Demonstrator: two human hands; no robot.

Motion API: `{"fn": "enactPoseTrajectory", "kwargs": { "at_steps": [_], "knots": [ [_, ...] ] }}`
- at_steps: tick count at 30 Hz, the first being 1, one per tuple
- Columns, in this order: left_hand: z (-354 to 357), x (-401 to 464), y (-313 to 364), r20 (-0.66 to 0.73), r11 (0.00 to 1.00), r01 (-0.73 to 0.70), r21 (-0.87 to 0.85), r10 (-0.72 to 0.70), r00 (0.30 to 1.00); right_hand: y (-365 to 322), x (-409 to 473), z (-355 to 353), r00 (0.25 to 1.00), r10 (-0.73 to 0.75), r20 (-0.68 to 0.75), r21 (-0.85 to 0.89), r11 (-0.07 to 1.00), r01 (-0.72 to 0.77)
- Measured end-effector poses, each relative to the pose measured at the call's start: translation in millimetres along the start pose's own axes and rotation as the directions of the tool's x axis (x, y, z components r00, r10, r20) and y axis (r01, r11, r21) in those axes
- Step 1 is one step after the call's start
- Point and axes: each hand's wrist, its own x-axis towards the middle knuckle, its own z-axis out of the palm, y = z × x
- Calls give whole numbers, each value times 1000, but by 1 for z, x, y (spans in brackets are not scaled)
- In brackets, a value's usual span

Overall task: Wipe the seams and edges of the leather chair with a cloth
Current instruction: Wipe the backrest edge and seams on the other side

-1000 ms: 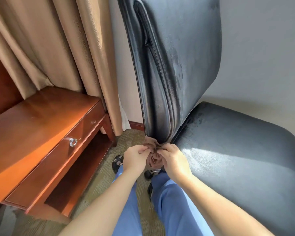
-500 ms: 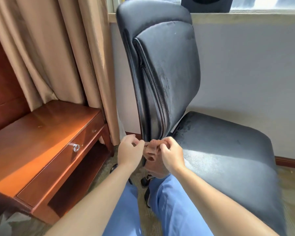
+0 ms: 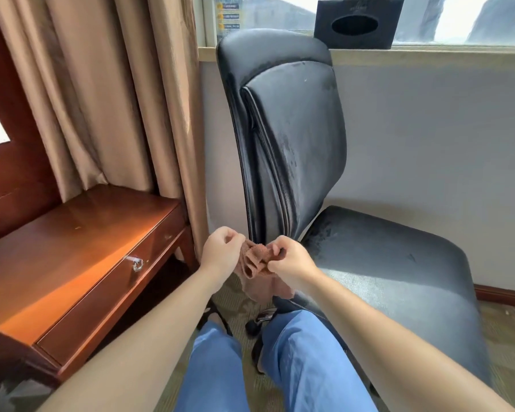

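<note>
A black leather chair (image 3: 295, 138) stands sideways in front of me, its tall backrest at centre and its seat (image 3: 399, 272) to the right. A small brown cloth (image 3: 257, 263) hangs bunched between my two hands, just in front of the lower end of the backrest's side seam. My left hand (image 3: 220, 254) pinches the cloth's left end. The cloth's right end is pinched by my right hand (image 3: 292, 263). The cloth hangs just off the leather, with its lower part drooping toward the floor.
A wooden desk (image 3: 72, 257) with a ring-pull drawer stands close on the left. Beige curtains (image 3: 116, 93) hang behind it. A black tissue box (image 3: 357, 22) sits on the window sill above the chair. My blue-trousered legs (image 3: 304, 361) and the chair's castors are below.
My view has pulled back and up, so the whole backrest and the window now show. My hands have drawn slightly apart, stretching the cloth between them, away from the bottom of the backrest.
</note>
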Motion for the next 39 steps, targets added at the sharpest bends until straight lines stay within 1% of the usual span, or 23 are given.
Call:
{"fn": "enactPoseTrajectory", "kwargs": {
  "at_steps": [3,4,6,9,12,14,16,18,20,22,24,27,31,35,38,39],
  "knots": [
    [1,4,5,63,999,1,35,-3,998,-5,2,-1,986,-51,160,-26,998,56],
    [0,5,7,75,999,3,48,-7,997,-6,2,0,982,-63,177,-24,997,69],
    [-2,8,8,84,998,8,62,-13,996,-11,0,-2,986,-59,157,23,998,56],
    [-8,14,7,88,997,24,75,-31,996,-10,1,-7,997,23,73,127,991,-32],
    [-12,18,6,108,997,64,32,-67,992,-8,5,-13,998,35,-48,175,984,-26],
    [-14,18,9,142,996,82,23,-84,986,-3,9,-17,992,27,-126,168,986,-5],
    [-15,16,13,215,996,85,40,-92,972,1,11,-25,977,6,-211,118,993,20],
    [-14,14,18,295,988,32,148,-76,953,5,12,-36,967,14,-255,101,995,13],
    [-10,11,24,361,953,-89,290,-22,932,11,12,-52,958,37,-286,55,998,-22],
    [-1,11,26,401,913,-201,356,45,915,17,12,-70,946,46,-321,-2,999,-50],
    [11,13,28,424,887,-275,370,102,900,24,10,-88,942,51,-331,-68,995,-78],
    [34,15,34,436,856,-340,388,154,887,37,5,-109,944,60,-324,-175,977,-122],
    [70,14,47,443,783,-443,437,241,863,62,3,-130,920,77,-384,-248,951,-183],
    [102,13,58,459,719,-516,465,302,835,94,5,-153,863,147,-484,-249,922,-297],
    [129,15,62,460,665,-525,531,295,838,116,4,-168,823,212,-527,-186,916,-355],
    [138,16,63,455,663,-516,542,284,844,123,4,-172,815,219,-537,-175,916,-362]
  ]
}}
